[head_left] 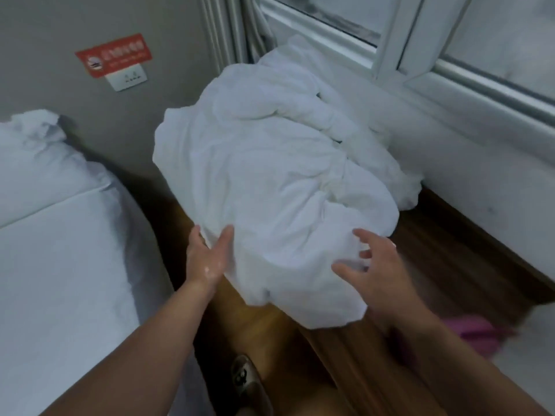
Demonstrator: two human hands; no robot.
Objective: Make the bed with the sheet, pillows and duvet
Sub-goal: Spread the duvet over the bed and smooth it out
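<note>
Duvet [270, 181], white and crumpled into a loose heap, lies on the wood floor [300, 355] in the gap between the bed [60, 265] and the wall under the window [420, 40]; its far end is bunched up against that wall and the corner by the curtain [222, 31]. Both bare arms reach to its near end. The left hand [207, 256] is at the near left edge, palm turned inward, fingers straight and thumb apart, gripping nothing; whether it touches the cloth I cannot tell. The right hand [378, 268] is over the near right edge, fingers spread and slightly bent, pinching nothing, a little blurred. The bed, on the left, is covered by a smooth white sheet [75, 310], with a white pillow [39, 157] at its head against the grey wall [45, 31]. On that wall a red sign [114, 54] sits just above a white socket [127, 78]. A shoe [249, 382] shows on the floor at the bottom, and something pink [480, 331], blurred, lies at the right edge
</note>
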